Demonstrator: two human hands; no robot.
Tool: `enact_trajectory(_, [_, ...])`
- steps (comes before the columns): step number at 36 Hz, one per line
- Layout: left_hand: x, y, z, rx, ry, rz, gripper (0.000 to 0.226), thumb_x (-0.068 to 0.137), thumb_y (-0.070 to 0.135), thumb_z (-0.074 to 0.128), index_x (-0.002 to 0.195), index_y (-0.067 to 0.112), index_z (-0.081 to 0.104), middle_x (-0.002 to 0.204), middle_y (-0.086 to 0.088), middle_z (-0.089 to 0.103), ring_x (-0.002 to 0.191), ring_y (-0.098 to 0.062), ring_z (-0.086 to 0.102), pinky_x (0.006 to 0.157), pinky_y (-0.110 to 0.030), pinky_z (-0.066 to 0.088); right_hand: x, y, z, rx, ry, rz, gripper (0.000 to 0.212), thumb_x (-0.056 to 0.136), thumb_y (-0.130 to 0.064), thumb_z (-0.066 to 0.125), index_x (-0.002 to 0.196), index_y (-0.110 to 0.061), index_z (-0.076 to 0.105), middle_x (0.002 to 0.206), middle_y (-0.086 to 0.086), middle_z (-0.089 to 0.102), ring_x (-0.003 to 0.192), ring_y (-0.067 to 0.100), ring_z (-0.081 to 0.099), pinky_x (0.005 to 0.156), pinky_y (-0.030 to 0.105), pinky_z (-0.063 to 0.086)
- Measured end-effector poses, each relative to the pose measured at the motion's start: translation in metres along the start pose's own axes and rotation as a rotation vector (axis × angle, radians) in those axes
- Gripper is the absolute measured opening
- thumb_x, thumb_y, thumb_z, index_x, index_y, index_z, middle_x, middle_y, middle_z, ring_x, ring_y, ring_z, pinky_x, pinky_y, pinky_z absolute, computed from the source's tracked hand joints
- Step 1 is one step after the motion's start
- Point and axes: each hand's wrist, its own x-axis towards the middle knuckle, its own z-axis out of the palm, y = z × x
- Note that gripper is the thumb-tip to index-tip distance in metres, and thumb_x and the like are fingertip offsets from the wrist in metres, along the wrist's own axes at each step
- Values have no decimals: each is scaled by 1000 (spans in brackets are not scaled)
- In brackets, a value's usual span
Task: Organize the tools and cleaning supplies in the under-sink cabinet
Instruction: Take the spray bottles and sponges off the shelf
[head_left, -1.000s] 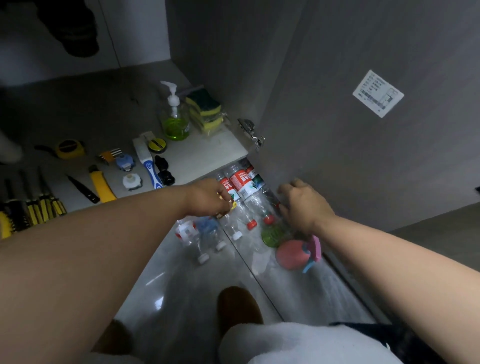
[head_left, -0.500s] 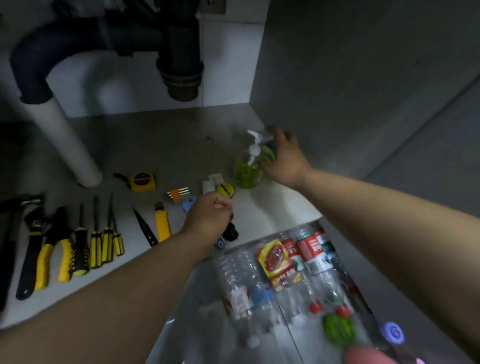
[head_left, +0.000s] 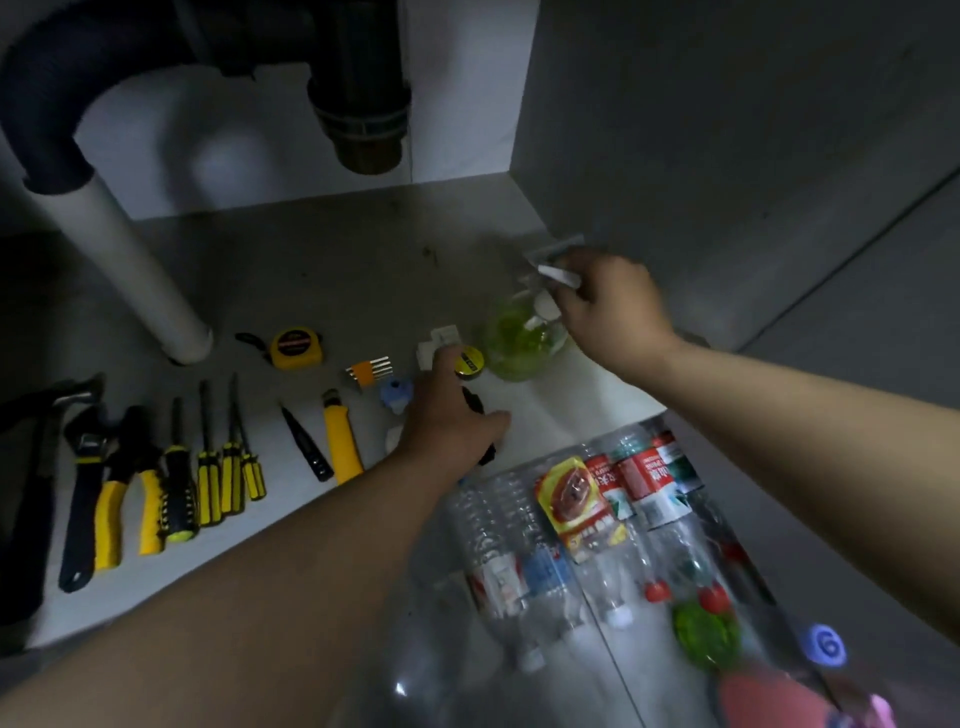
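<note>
A clear pump bottle of green soap (head_left: 519, 340) stands at the cabinet floor's right front, blurred by motion. My right hand (head_left: 610, 306) grips its white pump head (head_left: 560, 275) from the right. My left hand (head_left: 449, 415) hovers palm down over small items: a black object (head_left: 474, 401) shows under the palm, and a round yellow tape roll (head_left: 468, 359) and a white block (head_left: 441, 338) lie at the fingertips. The left hand's fingers are hidden, so its grip is unclear. A blue-white piece (head_left: 395, 395) sits just left of it.
Tools lie in a row on the cabinet floor: wrench (head_left: 83, 483), pliers (head_left: 127, 493), screwdrivers (head_left: 218, 467), yellow utility knife (head_left: 340, 441), tape measure (head_left: 293, 347). A white drain pipe (head_left: 140, 275) stands at the back left. Several plastic bottles (head_left: 613, 519) lie on the floor in front.
My right hand moved from behind the soap bottle onto its pump head, and the bottle now blurs. My left hand slid slightly deeper over the small items.
</note>
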Motion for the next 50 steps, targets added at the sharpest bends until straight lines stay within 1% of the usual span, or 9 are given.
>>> enact_trajectory(5, [-21,14,20,136,-66,238,119,62,29,97,157,30,25,152,-6,35,139,-18,38,113,-27,36,-52,-2,-51,201,-99,31,13,91,-33,63,86,-24,69,79,-7,70,76,9,64,71,31,51])
enact_trajectory(9, [-52,18,44,146,-291,228,102,57,43,97,140,38,38,130,10,56,118,-8,57,96,-25,50,-96,6,-87,321,-286,135,13,92,-27,69,83,-17,71,78,1,72,77,19,69,79,48,58])
enact_trajectory(15, [-111,-9,96,147,-580,218,103,53,32,100,139,34,45,130,8,61,118,-13,61,98,-44,55,-166,30,-121,312,-653,223,9,91,-13,73,84,-7,70,73,5,70,64,16,70,59,33,61])
enact_trajectory(19, [-141,-37,136,213,-624,200,112,46,35,100,143,17,46,139,-5,54,126,-22,55,106,-41,48,-209,50,-115,99,-745,211,21,88,-21,74,72,-18,62,65,-7,61,60,9,65,57,23,51])
enact_trajectory(22, [-158,-55,163,285,-605,166,99,54,36,96,138,20,47,132,0,57,119,-17,57,102,-30,47,-237,66,-98,98,-748,292,17,87,-20,74,74,-20,63,69,-4,63,64,15,63,62,26,49])
enact_trajectory(26, [-172,-81,192,183,-499,94,97,59,25,96,142,22,48,129,-7,60,121,-25,59,101,-41,50,-263,80,-76,54,-738,324,6,84,-20,75,88,-16,76,80,-4,75,70,10,66,67,23,49])
enact_trajectory(31, [-182,-98,212,313,-383,-11,92,76,47,84,153,30,35,128,-12,61,119,-29,60,99,-37,50,-282,93,-57,-27,-739,270,16,87,-25,73,100,-17,78,101,-4,73,91,10,65,74,19,43])
enact_trajectory(44, [-186,-102,226,148,-436,-114,55,96,13,64,148,22,48,141,-4,60,131,-24,55,95,-15,32,-280,96,-65,-120,-959,252,27,91,-27,69,118,-22,72,128,-5,66,115,10,61,100,28,47])
enact_trajectory(50, [-150,-78,179,288,-625,-57,31,96,11,60,126,12,66,127,-11,67,117,-27,63,103,-37,50,-241,78,-84,-267,-1039,203,30,94,-41,61,122,-30,64,123,-7,65,113,17,61,93,27,47])
